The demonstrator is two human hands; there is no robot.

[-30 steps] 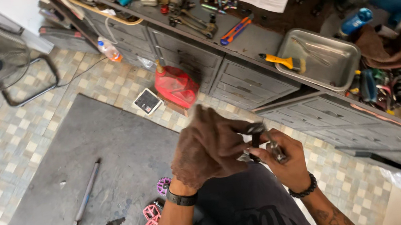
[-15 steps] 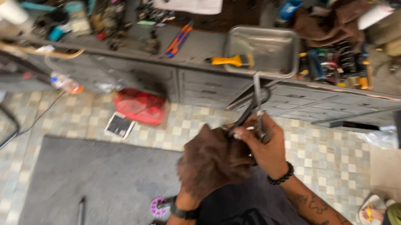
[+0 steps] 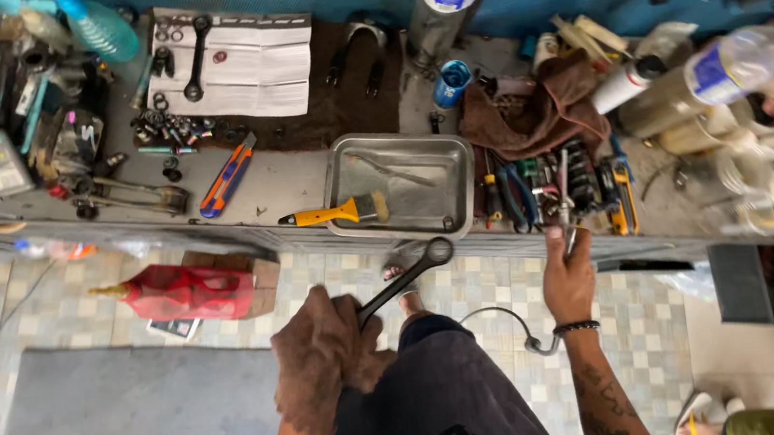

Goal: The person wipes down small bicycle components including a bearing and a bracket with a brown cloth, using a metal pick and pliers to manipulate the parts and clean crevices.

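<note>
My left hand (image 3: 325,356), covered in brown glove or cloth, grips the shank of a dark ring wrench (image 3: 406,278). The wrench's ring end points up toward the edge of the workbench (image 3: 286,185). My right hand (image 3: 568,275) reaches to the bench edge and closes its fingers on a thin metal tool (image 3: 565,189) that stands among a row of screwdrivers and pliers (image 3: 539,186). A black band sits on each wrist. My dark trousers fill the lower middle of the view.
A steel tray (image 3: 403,186) holds a yellow-handled brush (image 3: 333,214). On the bench lie a brown rag (image 3: 540,112), plastic bottles (image 3: 720,73), an orange-blue knife (image 3: 227,177) and a paper sheet (image 3: 262,62). A red jug (image 3: 177,292) and grey mat (image 3: 120,428) are on the tiled floor. Another person's sandalled foot (image 3: 701,415) shows at the lower right.
My hands were together on the wrench over my lap. Now the right hand has let go and reached to the bench tools, and the view has swung up to the bench.
</note>
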